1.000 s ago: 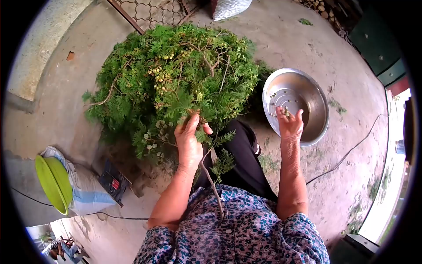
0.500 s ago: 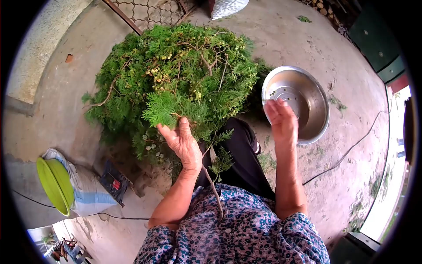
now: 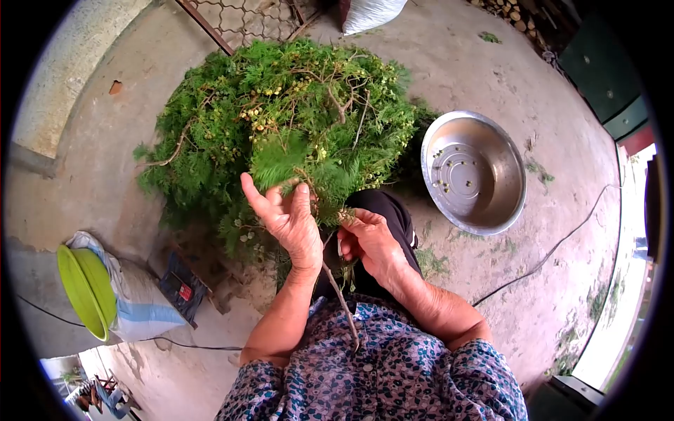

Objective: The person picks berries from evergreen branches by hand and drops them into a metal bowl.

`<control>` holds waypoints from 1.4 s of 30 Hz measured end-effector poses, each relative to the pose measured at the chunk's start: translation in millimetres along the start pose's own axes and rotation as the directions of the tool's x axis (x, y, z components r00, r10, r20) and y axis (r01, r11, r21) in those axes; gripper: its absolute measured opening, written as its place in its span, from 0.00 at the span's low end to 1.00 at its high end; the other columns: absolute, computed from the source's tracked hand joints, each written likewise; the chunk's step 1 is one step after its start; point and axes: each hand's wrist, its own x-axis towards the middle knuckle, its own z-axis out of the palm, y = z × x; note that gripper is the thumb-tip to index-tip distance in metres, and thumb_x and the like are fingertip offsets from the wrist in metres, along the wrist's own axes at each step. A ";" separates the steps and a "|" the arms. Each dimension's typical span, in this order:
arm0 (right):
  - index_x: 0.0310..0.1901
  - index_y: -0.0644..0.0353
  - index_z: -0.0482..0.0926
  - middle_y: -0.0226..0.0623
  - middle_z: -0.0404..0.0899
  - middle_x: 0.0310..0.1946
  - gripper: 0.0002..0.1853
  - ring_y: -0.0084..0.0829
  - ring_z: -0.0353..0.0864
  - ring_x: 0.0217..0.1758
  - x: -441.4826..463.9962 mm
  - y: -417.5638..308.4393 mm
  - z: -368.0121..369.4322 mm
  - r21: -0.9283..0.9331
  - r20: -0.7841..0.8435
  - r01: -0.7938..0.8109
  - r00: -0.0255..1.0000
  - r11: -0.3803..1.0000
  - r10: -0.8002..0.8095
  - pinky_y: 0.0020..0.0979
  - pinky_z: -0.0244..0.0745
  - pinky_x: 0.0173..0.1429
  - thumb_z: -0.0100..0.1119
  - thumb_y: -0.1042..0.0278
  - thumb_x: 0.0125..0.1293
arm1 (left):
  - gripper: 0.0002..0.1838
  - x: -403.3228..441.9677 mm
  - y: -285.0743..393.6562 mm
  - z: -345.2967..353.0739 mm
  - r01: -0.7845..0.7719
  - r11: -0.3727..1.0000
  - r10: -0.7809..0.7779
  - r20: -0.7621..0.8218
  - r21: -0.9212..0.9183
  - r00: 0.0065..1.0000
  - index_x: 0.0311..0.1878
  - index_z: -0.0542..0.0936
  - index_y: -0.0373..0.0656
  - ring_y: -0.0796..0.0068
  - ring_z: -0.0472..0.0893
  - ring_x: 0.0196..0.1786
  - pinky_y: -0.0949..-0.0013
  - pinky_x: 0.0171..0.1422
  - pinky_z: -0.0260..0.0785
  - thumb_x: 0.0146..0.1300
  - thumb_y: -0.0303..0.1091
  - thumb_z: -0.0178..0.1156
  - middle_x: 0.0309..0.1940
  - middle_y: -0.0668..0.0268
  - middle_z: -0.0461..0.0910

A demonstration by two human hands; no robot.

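A leafy evergreen branch (image 3: 340, 302) lies across my lap, its bare woody stem pointing back at my shirt. My left hand (image 3: 291, 228) holds its upper part between thumb and curled fingers, index finger stretched out; the foliage above the hand is blurred. Close by on the right, my right hand (image 3: 375, 242) pinches at a green side sprig of this branch; its fingertips are partly hidden. In front of both hands rises a big heap of evergreen cuttings (image 3: 210, 133) with small yellow-green cones. To the right stands a metal basin (image 3: 507, 193) with several small green cones on its bottom.
At left, a lime-green basin (image 3: 88, 291) leans by a white and blue sack (image 3: 144, 302). A thin cable (image 3: 554, 259) runs over the concrete floor at right. Beyond the heap are a metal grate (image 3: 246, 21) and a white sack (image 3: 372, 14); firewood (image 3: 516, 14) is stacked at far right.
My right hand has come from over the metal basin leftward to the branch and closed on a sprig. The small cones in the basin are now uncovered. My left hand stays at the branch.
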 end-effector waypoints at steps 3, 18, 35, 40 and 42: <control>0.35 0.60 0.78 0.26 0.75 0.21 0.06 0.18 0.72 0.16 3.4 1.4 10.7 0.021 -0.023 0.048 0.999 0.999 -0.048 0.19 0.64 0.17 0.61 0.68 0.60 | 0.40 9.1 0.1 -9.9 -0.002 0.981 -0.027 0.146 0.193 0.989 0.70 0.48 0.49 0.84 0.70 0.36 0.79 0.39 0.66 0.58 0.15 0.53 0.48 0.65 0.70; 0.37 0.62 0.81 0.27 0.78 0.25 0.06 0.17 0.73 0.23 3.0 -0.4 6.2 0.007 0.251 0.290 0.926 0.957 -0.282 0.19 0.70 0.26 0.60 0.72 0.60 | 0.09 31.7 5.0 -15.0 0.398 0.875 -0.484 0.468 0.276 0.740 0.31 0.76 0.37 0.84 0.68 0.25 0.76 0.32 0.63 0.61 0.34 0.57 0.22 0.73 0.72; 0.41 0.63 0.77 0.32 0.71 0.23 0.14 0.23 0.69 0.27 -0.8 -60.8 -7.2 -0.588 0.195 0.746 0.507 0.313 -0.840 0.24 0.66 0.33 0.66 0.70 0.52 | 0.06 3.3 4.9 7.8 0.091 0.865 -0.367 0.498 0.494 0.786 0.29 0.76 0.35 0.91 0.63 0.24 0.81 0.26 0.57 0.56 0.28 0.62 0.19 0.78 0.68; 0.39 0.65 0.78 0.31 0.72 0.24 0.13 0.23 0.70 0.28 14.9 -52.2 -17.3 -0.492 0.239 0.769 0.571 0.409 -0.786 0.24 0.68 0.35 0.67 0.70 0.52 | 0.04 2.6 0.6 5.0 0.107 0.869 -0.385 0.526 0.483 0.759 0.30 0.77 0.36 0.91 0.63 0.23 0.80 0.26 0.56 0.56 0.26 0.61 0.18 0.79 0.67; 0.38 0.66 0.79 0.28 0.74 0.25 0.12 0.20 0.70 0.26 8.9 -51.2 -17.6 -0.378 0.140 0.653 0.741 0.656 -0.657 0.21 0.68 0.32 0.66 0.70 0.53 | 0.04 3.7 -2.6 2.5 0.166 0.874 -0.411 0.512 0.458 0.754 0.29 0.77 0.36 0.91 0.62 0.23 0.80 0.25 0.56 0.55 0.26 0.61 0.18 0.79 0.67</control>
